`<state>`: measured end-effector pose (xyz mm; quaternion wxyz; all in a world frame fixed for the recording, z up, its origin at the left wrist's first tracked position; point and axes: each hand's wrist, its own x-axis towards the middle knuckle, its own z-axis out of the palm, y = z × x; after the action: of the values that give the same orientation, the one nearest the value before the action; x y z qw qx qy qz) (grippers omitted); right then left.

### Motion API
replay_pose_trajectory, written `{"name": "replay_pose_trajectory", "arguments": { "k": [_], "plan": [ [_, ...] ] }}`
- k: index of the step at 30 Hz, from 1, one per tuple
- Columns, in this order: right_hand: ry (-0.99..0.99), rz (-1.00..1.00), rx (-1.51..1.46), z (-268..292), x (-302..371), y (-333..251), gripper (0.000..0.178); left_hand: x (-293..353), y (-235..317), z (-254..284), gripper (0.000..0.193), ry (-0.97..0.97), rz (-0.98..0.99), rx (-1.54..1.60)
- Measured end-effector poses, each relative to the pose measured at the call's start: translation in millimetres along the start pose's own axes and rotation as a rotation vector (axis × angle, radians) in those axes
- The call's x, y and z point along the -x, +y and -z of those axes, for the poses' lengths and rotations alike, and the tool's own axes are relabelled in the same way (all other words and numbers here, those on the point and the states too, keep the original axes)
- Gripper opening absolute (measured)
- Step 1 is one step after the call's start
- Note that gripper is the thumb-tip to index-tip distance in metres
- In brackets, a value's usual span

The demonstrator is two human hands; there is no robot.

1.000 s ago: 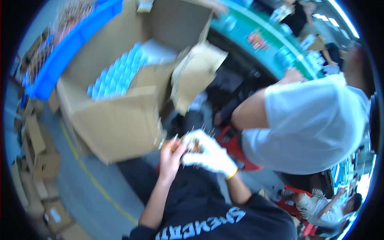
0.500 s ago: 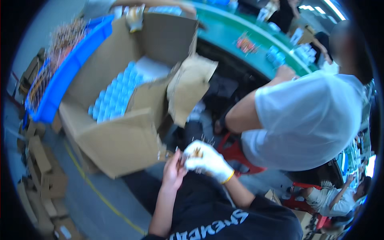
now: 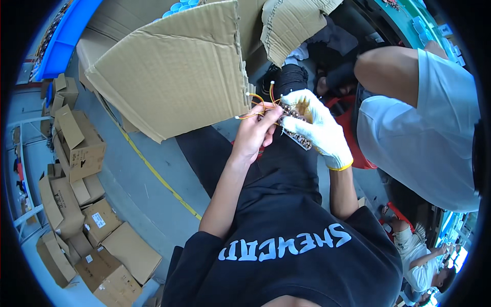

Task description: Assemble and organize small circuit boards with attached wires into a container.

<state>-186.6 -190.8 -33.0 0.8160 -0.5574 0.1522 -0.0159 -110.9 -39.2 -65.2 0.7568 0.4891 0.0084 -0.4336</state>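
My bare left hand (image 3: 251,134) pinches thin red, orange and yellow wires (image 3: 260,96) with small white plugs on their ends. The plugs fan out to the left and upward from the fingertips. Close against it, my right hand (image 3: 323,130), in a white knit glove with a yellow cuff, is curled around a strip of small shiny round metal-looking parts (image 3: 299,138). That strip hangs out below the gloved fingers over my lap. Where the wires join the parts is hidden by my fingers.
A large open carton (image 3: 179,66) stands just beyond my hands, with light-blue round items (image 3: 180,7) inside. A blue bin (image 3: 64,38) sits at the far left, above stacked cardboard boxes (image 3: 94,220). A co-worker in a white shirt (image 3: 419,133) sits close on my right.
My view has tilted down, so the carton now sits higher and its contents are mostly out of sight. Both hands remain together, and the wires and metal parts now show clearly.
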Motion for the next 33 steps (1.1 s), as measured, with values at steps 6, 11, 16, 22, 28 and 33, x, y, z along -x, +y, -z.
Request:
{"name": "replay_pose_trajectory", "arguments": {
  "k": [6,11,16,22,28,33],
  "plan": [
    [-0.023,-0.042,0.069,-0.9,-0.9,-6.0,0.045,-4.3,-5.2,3.0,0.019,-0.055,0.009,0.192],
    [0.007,-0.002,0.073,4.3,1.3,-7.5,0.047,-5.9,-3.7,-1.8,0.016,-0.019,0.132,0.398],
    [-0.010,0.000,0.201,10.2,1.0,-8.9,0.047,-8.8,-2.2,-3.4,0.015,-0.079,0.108,0.343],
    [-0.004,0.049,0.328,6.8,3.7,-11.2,0.039,-7.5,-5.4,-9.4,0.014,-0.020,-0.026,0.132],
    [0.032,0.169,0.365,6.5,6.2,-10.4,0.039,-9.6,-9.1,-10.4,0.019,-0.085,-0.014,0.217],
    [0.070,0.079,0.066,12.8,7.7,-4.5,0.040,-11.2,-14.3,-7.1,0.023,-0.181,0.028,0.318]
  ]
}}
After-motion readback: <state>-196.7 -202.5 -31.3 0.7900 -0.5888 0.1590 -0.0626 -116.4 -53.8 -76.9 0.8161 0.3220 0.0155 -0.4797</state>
